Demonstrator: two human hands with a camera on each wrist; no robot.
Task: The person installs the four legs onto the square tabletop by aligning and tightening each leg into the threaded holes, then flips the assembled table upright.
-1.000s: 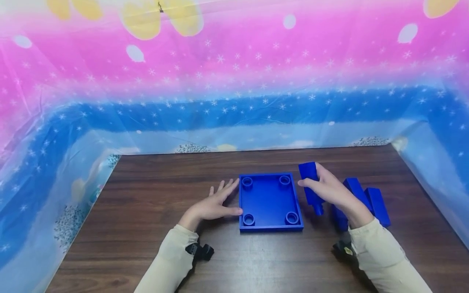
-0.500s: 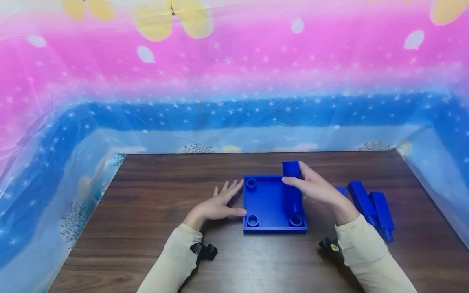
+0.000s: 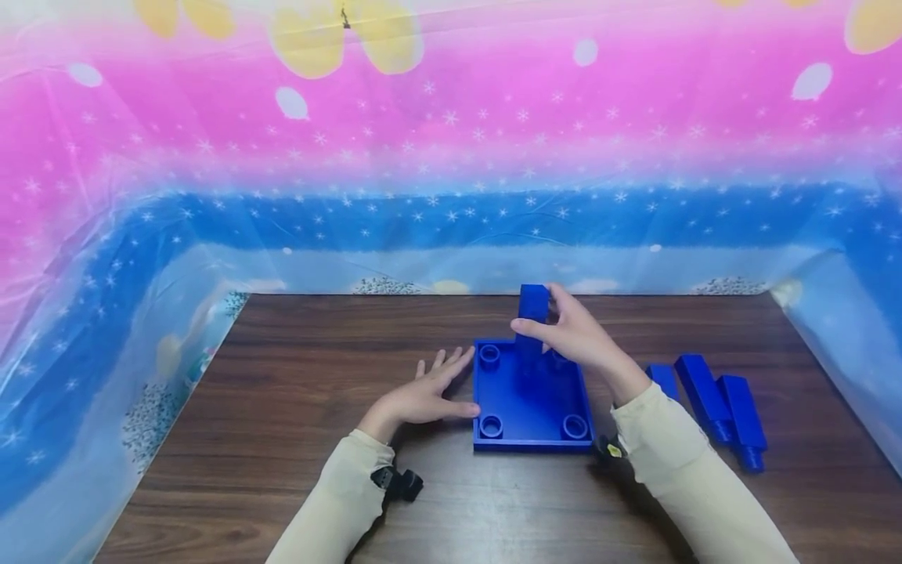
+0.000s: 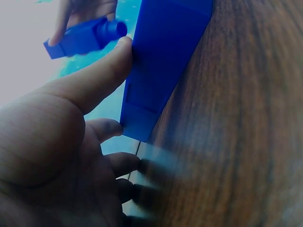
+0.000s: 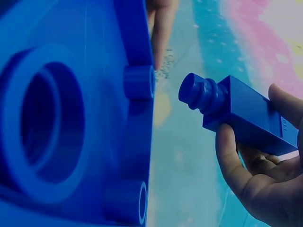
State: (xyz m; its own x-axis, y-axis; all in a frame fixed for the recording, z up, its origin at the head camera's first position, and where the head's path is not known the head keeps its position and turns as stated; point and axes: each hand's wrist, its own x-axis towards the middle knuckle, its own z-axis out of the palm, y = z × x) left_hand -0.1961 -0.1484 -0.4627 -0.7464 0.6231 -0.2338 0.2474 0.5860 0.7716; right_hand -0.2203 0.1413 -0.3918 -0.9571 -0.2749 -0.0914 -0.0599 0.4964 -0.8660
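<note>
Right hand (image 3: 576, 333) grips a blue square-section plastic leg (image 3: 533, 303), just swung leftward over the square blue plastic tray (image 3: 532, 417). Threaded end (image 5: 204, 93) free; no round socket (image 3: 491, 427) engaged. Left hand (image 3: 423, 396), fingers straight, touches tray on its right.

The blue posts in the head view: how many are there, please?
4: held post, in the right hand above the tray; on the table to its right, left post (partly behind the right sleeve), middle post and right post.
</note>
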